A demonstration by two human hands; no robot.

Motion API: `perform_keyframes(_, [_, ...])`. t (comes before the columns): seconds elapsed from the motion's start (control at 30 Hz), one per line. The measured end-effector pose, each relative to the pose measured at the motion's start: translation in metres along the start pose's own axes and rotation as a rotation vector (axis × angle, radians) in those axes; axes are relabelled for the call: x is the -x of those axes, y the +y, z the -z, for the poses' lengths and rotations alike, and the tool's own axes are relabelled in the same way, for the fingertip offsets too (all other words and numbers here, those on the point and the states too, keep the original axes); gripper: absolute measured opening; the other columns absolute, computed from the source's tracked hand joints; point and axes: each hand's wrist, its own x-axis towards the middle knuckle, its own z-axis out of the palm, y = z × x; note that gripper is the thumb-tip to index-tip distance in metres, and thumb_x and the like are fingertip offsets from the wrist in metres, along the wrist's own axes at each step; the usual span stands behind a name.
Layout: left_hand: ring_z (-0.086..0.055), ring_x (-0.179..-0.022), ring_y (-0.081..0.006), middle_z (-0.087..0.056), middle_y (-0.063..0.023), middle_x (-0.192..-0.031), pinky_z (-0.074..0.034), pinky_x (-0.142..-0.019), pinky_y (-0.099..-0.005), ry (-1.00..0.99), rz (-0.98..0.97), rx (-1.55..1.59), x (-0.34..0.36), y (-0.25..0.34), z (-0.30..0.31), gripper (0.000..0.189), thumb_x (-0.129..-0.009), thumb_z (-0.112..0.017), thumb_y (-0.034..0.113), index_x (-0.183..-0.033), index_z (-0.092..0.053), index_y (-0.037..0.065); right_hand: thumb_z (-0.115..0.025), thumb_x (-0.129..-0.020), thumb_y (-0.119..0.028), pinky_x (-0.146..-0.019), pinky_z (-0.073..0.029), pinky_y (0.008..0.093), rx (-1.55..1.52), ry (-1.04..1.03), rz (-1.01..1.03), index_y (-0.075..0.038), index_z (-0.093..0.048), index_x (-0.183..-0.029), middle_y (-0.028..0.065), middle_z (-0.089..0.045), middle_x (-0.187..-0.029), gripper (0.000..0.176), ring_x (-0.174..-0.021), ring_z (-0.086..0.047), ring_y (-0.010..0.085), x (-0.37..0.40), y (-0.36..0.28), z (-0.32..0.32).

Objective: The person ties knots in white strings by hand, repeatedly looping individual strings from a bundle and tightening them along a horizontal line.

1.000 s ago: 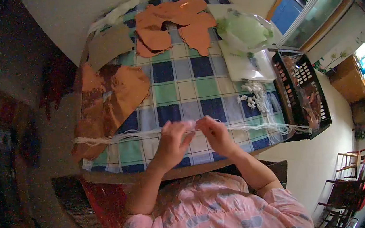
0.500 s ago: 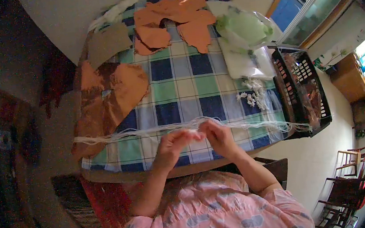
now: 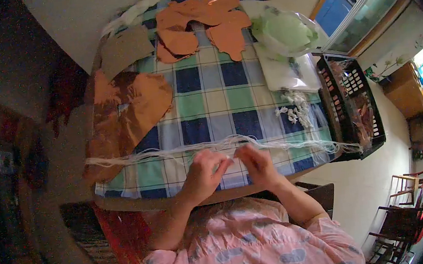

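Observation:
A long bundle of white strings (image 3: 290, 144) stretches sideways along the near part of the table, just beyond my hands. My left hand (image 3: 205, 174) is closed in a pinch, thumb and forefinger pointing right, with a small pale bit that looks like string at the tips. Facing it, my right hand (image 3: 257, 164) is pinched too, its fingers curled downward; what lies inside them is too small to make out. A narrow gap separates the two sets of fingertips. At its right end the string bundle reaches a black plastic basket (image 3: 328, 107).
Orange-brown cut sheets (image 3: 138, 101) lie at the left, with more orange pieces (image 3: 227, 32) at the back. A pale green plastic bag (image 3: 286, 31), a white plastic packet (image 3: 290, 74) and white knotted scraps (image 3: 297, 112) are at the right. A checked cloth (image 3: 203, 102) covers the table.
My hands have drawn slightly apart at the fingertips. The left hand has turned and shifted a little toward me; the string bundle stays put.

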Motion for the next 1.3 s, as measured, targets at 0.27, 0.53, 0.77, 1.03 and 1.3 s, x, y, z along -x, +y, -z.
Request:
perform_keyframes(0.27, [-0.057, -0.089, -0.0118, -0.064, -0.0050, -0.087, -0.043, -0.084, -0.0272, 0.170, 0.078, 0.931, 0.000, 0.006, -0.018, 0.015, -0.089, -0.051, 0.010, -0.093, -0.061, 0.000, -0.045, -0.087, 0.003, -0.062, -0.041, 0.0229, -0.116, -0.040, -0.060, -0.001, -0.054, -0.095, 0.0053, -0.053, -0.079, 0.013, -0.069, -0.050, 0.0103, -0.004, 0.013, -0.002])
perform_keyframes(0.53, [-0.056, -0.079, -0.0134, -0.061, -0.0078, -0.084, -0.044, -0.075, -0.0272, 0.052, 0.146, 0.789, 0.005, -0.008, -0.020, 0.018, -0.091, -0.048, 0.014, -0.086, -0.057, -0.001, -0.062, -0.078, -0.001, -0.067, -0.044, 0.0267, 0.067, -0.151, 0.161, -0.003, -0.056, -0.098, 0.0056, -0.055, -0.081, 0.021, -0.072, -0.054, 0.0148, -0.018, -0.019, 0.018])
perform_keyframes(0.77, [-0.054, -0.076, -0.0272, -0.054, -0.0141, -0.077, -0.042, -0.070, -0.0345, 0.145, -0.015, 0.446, 0.004, 0.001, -0.017, 0.014, -0.088, -0.047, 0.010, -0.085, -0.052, -0.002, -0.067, -0.073, -0.003, -0.060, -0.046, 0.0290, 0.085, -0.230, 0.147, -0.004, -0.059, -0.092, 0.0064, -0.057, -0.077, 0.020, -0.067, -0.057, 0.0192, -0.012, -0.010, 0.018])
perform_keyframes(1.03, [-0.050, -0.076, -0.0341, -0.051, -0.0162, -0.076, -0.040, -0.070, -0.0404, 0.210, -0.088, 0.201, 0.006, 0.002, -0.018, 0.009, -0.083, -0.046, 0.007, -0.081, -0.049, -0.001, -0.067, -0.072, 0.000, -0.055, -0.046, 0.0292, 0.259, -0.182, 0.271, -0.005, -0.059, -0.088, 0.0070, -0.057, -0.074, 0.019, -0.065, -0.058, 0.0199, 0.000, 0.010, 0.005])
perform_keyframes(1.3, [-0.051, -0.076, -0.0350, -0.051, -0.0169, -0.075, -0.040, -0.070, -0.0421, 0.290, -0.138, 0.053, 0.004, 0.003, -0.021, 0.008, -0.082, -0.047, 0.007, -0.083, -0.049, 0.000, -0.066, -0.072, -0.001, -0.058, -0.046, 0.0326, 0.220, -0.146, 0.240, -0.004, -0.058, -0.088, 0.0099, -0.057, -0.078, 0.019, -0.068, -0.057, 0.0267, 0.006, 0.014, 0.000])
